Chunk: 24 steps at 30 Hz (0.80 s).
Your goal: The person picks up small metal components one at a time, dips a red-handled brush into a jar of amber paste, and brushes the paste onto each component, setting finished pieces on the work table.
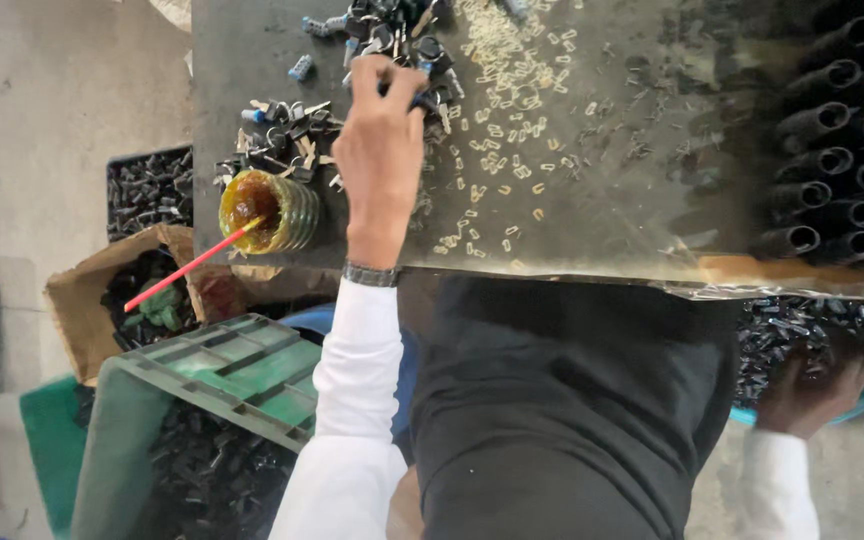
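Spanning the upper part of the view, a dull grey metal tabletop (602,200) is seen, strewn with small pale clips. Stacked black tubes (842,130) are laid at its right end. Below its left edge, a green plastic crate (242,375) and a brown cardboard box (82,300) of dark parts are set on the floor. A blue tub of black parts (802,320) is placed under the right edge, and the right hand (812,390) is sunk into it; how far its grip is closed cannot be told. The left hand (382,150) is stretched over the tabletop, its grip closed on a small black part (422,98) beside the pile of black parts (292,135). A yellow-green ribbed jar (287,215) with a red stick (187,268) stands near that wrist.
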Motion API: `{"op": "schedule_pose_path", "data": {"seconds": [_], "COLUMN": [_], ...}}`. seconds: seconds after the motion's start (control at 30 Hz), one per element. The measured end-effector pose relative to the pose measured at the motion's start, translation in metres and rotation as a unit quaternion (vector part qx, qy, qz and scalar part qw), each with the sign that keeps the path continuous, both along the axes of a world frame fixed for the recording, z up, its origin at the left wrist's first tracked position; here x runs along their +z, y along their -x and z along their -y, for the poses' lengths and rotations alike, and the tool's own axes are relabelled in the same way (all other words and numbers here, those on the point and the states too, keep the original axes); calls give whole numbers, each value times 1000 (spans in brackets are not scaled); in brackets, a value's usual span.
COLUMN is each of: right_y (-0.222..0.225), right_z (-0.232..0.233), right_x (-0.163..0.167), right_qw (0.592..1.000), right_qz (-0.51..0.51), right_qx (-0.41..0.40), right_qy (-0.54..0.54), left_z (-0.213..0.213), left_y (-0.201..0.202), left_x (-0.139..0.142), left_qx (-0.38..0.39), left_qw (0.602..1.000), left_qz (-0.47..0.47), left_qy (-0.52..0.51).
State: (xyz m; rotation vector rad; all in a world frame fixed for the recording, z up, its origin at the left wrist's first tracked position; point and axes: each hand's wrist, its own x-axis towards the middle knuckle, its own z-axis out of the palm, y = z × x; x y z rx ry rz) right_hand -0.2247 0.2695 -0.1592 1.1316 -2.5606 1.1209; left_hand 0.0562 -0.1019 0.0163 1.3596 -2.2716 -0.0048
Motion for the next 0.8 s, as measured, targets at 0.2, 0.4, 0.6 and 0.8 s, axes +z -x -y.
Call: {"op": "schedule_pose_path", "data": {"seconds": [0.2, 0.4, 0.6, 0.8], "right_y": [-92, -118, -137, -141], "right_z": [27, 88, 111, 84], "right_x": [94, 141, 137, 128], "right_qw": [977, 923, 676, 720], "right_qz": [108, 223, 676, 634], "right_qx": [93, 277, 288, 280], "right_qy": [158, 149, 53, 5], "left_z": [-42, -118, -116, -97], "left_y": [3, 15, 36, 51], "left_x": [31, 71, 57, 3], "left_qx": [-17, -241, -216, -214], "left_qw": [994, 947, 933, 969], "left_qz": [-98, -159, -198, -85], "left_qy": [-33, -142, -210, -89]}}
